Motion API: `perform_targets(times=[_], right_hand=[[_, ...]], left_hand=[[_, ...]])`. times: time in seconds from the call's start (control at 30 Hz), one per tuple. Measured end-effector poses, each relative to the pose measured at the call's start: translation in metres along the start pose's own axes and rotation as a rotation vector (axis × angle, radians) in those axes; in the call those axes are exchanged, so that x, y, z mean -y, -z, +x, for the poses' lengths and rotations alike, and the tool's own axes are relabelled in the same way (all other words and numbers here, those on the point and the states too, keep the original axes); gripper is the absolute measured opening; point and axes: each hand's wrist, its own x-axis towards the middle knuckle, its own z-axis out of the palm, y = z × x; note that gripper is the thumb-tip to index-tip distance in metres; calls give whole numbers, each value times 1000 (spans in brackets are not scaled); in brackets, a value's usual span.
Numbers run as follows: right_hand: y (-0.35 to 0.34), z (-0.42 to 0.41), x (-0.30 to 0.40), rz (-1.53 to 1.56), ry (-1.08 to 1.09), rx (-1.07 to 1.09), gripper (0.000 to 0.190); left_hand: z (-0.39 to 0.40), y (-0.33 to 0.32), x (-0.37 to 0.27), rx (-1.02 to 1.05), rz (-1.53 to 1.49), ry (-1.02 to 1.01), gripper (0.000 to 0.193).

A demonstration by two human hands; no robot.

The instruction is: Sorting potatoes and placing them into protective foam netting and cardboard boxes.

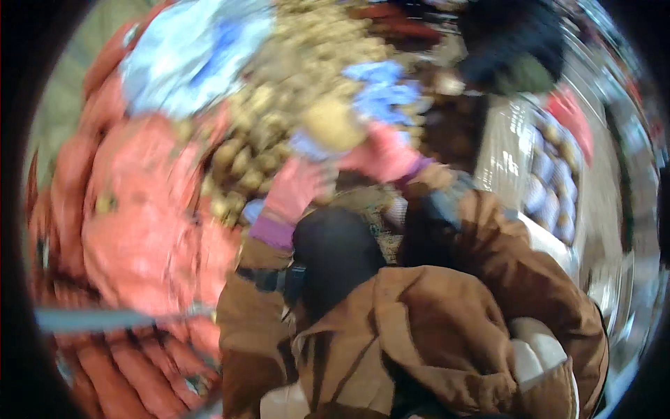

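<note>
A large yellow-brown fruit or root vegetable [334, 124], blurred by motion, is between my pink-gloved hands. My right hand [384, 152] grips it from the right side. A pale blue sleeve [312, 146], apparently foam netting, covers its lower left end. Directly below, my left hand [296, 188] holds the sleeve; its fingers are partly blurred. A heap of the same yellow-brown produce [251, 157] spreads in front of me. More blue sleeves [382, 89] lie bunched on the heap, just beyond my right hand.
At the right stands a tape-covered carton [502, 141] holding several sleeved pieces [552, 183]. Orange-red sheeting [146, 225] spreads along the left, with a light blue plastic sheet or bag [193, 57] above it. A dark-clothed person [513, 42] is at the upper right.
</note>
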Motion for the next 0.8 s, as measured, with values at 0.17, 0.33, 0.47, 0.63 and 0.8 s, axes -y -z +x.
perform_targets(times=[0.17, 0.33, 0.47, 0.63, 0.8], right_hand=[[7, -66, 37, -386, -76, -346, 77], [7, -141, 92, -1805, -58, -666, 102], [32, -204, 135, -1840, 138, -836, 87], [127, -296, 217, -1992, 454, -1316, 74], [235, -374, 230, -2314, -573, -1347, 54]], left_hand=[[0, -115, 28, -179, 1263, -410, 54], [31, -135, 94, 120, 842, -714, 17], [28, -147, 87, 68, 630, -551, 16], [33, 55, 37, -444, 1029, -721, 15], [-11, 169, 75, -662, 629, -424, 22]])
